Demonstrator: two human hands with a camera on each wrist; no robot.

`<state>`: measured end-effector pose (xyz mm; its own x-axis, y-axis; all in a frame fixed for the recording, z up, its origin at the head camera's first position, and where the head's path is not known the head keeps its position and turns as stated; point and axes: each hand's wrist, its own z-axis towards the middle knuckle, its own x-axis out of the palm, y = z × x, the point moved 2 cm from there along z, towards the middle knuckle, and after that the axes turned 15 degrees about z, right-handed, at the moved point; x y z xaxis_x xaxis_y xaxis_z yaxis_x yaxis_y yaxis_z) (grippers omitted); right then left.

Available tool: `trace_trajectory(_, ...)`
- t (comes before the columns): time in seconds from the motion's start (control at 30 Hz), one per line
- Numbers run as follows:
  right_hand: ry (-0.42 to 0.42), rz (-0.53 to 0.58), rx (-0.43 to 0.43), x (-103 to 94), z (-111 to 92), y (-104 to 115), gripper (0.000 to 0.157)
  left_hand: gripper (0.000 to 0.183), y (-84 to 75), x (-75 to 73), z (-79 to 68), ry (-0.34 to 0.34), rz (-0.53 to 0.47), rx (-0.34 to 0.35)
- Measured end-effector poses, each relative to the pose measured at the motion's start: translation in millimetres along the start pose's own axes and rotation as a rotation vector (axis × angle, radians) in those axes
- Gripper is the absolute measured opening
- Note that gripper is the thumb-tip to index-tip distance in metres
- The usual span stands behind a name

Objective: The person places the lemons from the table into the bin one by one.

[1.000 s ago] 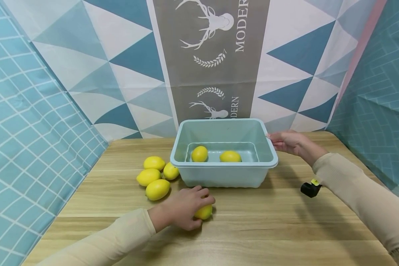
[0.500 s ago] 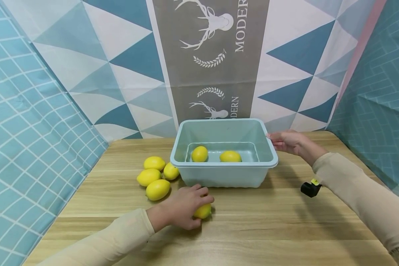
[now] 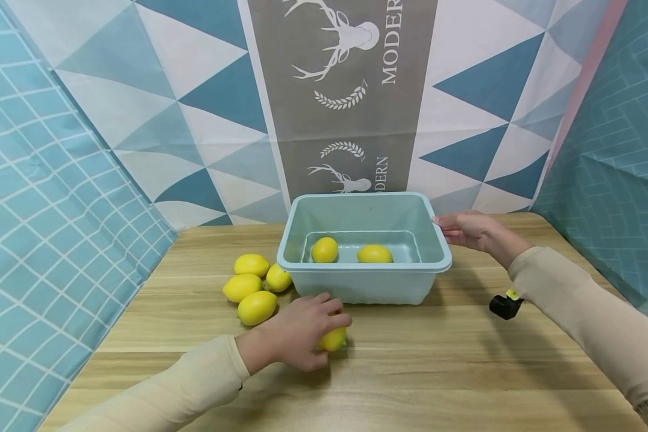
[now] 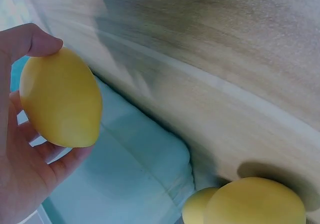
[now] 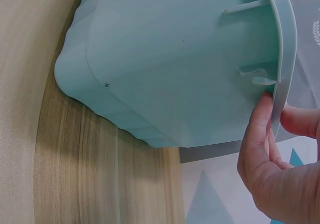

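My left hand grips a yellow lemon in front of the pale blue plastic bin. In the left wrist view, the thumb lies over one end of this lemon and the fingers curl behind it. At the bin's right side, my right hand pinches the rim, thumb on one side and fingers under the lip. Two lemons lie inside the bin, one at left and one nearer the middle.
Several more lemons cluster on the wooden table, left of the bin. A small black object with a yellow-green part shows by the right sleeve. Patterned sheets rise behind the table and along both sides.
My left hand and the lemon in it have shifted slightly up and to the right. The right hand stays at the bin's rim, and the bin has not moved.
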<state>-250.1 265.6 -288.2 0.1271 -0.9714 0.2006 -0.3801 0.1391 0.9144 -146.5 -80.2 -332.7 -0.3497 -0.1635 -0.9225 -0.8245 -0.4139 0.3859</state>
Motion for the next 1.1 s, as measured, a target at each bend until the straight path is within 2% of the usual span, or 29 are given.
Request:
trace_trajectory(0.33,-0.011,-0.007,0.004,0.7,0,1,0.017,0.049,5.1,-7.6,2.1,0.003,0.006,0.007)
trace_trajectory(0.53,-0.03,-0.019,0.013,0.0,1,-1,0.006,0.046,6.5,-12.4,1.8,-0.002,0.02,0.011)
trace_trajectory(0.67,-0.034,-0.025,0.016,0.4,1,-1,0.02,0.047,5.9,-14.9,1.7,0.002,0.03,0.016)
trace_trajectory(0.9,-0.027,0.003,0.026,0.9,1,0,0.014,0.047,4.8,-23.3,1.3,-0.012,0.028,0.025)
trace_trajectory(1.1,-0.023,-0.015,0.024,1.5,0,1,0.017,0.047,3.9,-30.4,-1.3,-0.002,0.049,0.034)
